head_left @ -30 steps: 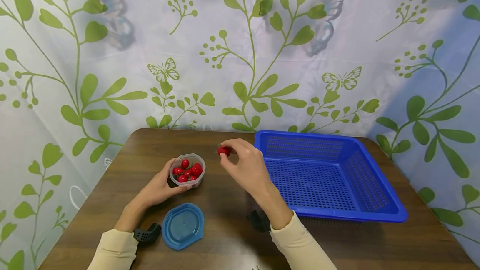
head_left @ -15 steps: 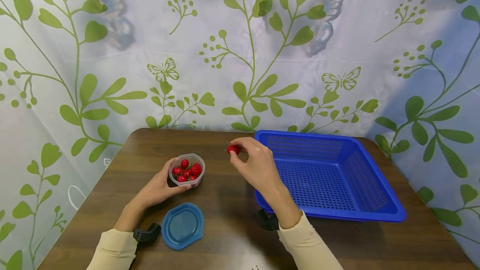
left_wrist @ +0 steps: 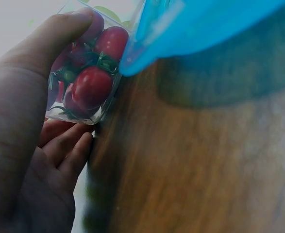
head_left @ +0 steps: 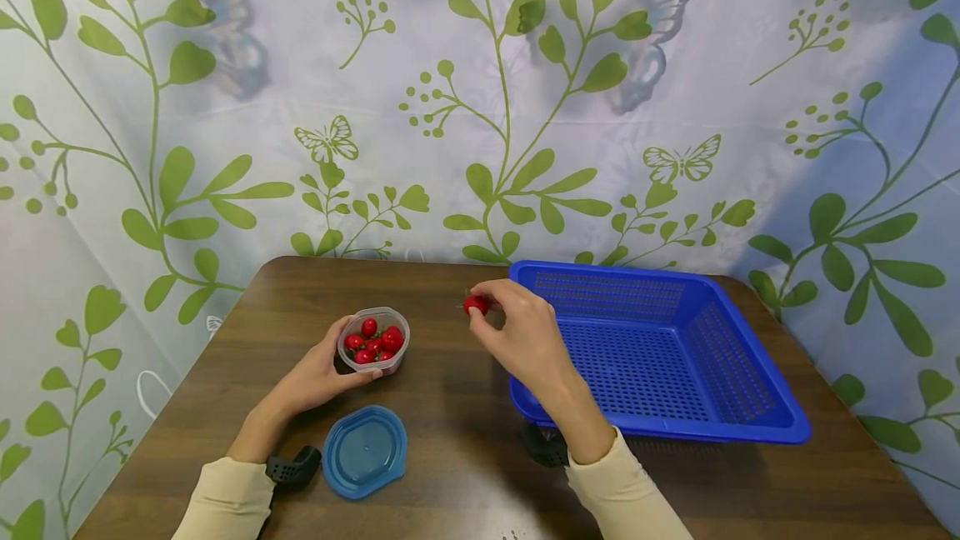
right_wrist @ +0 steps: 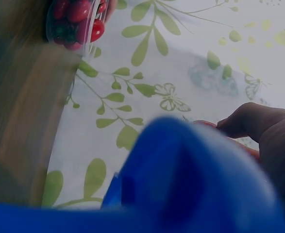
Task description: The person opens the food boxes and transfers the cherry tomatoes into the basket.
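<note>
My left hand (head_left: 318, 373) grips a clear plastic tub (head_left: 401, 354) on the table, thumb on the near side and fingers around the left. Several cherry tomatoes (head_left: 373, 347) with green stems lie in it; the left wrist view shows the tomatoes (left_wrist: 92, 87) through its wall. Between thumb and fingertips, my right hand (head_left: 525, 340) pinches one cherry tomato (head_left: 475, 304) above the table, right of the tub. That hand is beside the left rim of a blue plastic basket (head_left: 630, 423). In the right wrist view the basket (right_wrist: 181, 174) hides most of the held tomato.
A blue lid (head_left: 366, 452) lies on the wooden table (head_left: 450, 490) in front of the tub, next to the left wrist's black strap (head_left: 294, 468). Behind the table hangs a leaf-patterned curtain (head_left: 480, 107). The perforated basket takes up the table's right side.
My right hand has moved right with the cherry tomato, away from the tub and closer to the basket, dipping slightly at the end. The left hand and tub have stayed in place.
</note>
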Demonstrator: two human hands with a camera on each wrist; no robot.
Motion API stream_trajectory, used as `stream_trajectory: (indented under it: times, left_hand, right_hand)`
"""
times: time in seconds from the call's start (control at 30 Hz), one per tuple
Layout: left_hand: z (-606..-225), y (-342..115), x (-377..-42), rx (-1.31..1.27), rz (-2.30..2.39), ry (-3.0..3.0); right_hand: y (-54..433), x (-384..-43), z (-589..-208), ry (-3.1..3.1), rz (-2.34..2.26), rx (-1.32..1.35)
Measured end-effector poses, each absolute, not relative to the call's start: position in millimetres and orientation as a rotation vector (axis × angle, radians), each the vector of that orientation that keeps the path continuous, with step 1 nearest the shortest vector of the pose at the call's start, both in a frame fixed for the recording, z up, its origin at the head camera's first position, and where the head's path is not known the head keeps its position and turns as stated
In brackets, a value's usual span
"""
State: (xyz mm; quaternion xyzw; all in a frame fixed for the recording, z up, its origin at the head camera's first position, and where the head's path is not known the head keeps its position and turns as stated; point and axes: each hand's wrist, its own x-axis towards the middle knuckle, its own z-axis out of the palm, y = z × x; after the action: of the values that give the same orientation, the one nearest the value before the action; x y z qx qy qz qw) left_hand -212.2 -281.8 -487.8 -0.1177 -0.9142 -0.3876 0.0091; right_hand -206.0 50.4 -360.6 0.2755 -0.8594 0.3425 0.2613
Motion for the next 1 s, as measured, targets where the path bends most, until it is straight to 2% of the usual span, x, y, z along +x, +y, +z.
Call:
stream_trajectory:
  times: [1.0]
  left_hand:
    - [-488.7, -282.1, -213.1, -0.384, -1.213, -2.839]
  right_hand:
    - [91.2, -208.4, -350.0, -2.5, 0.963, 0.586]
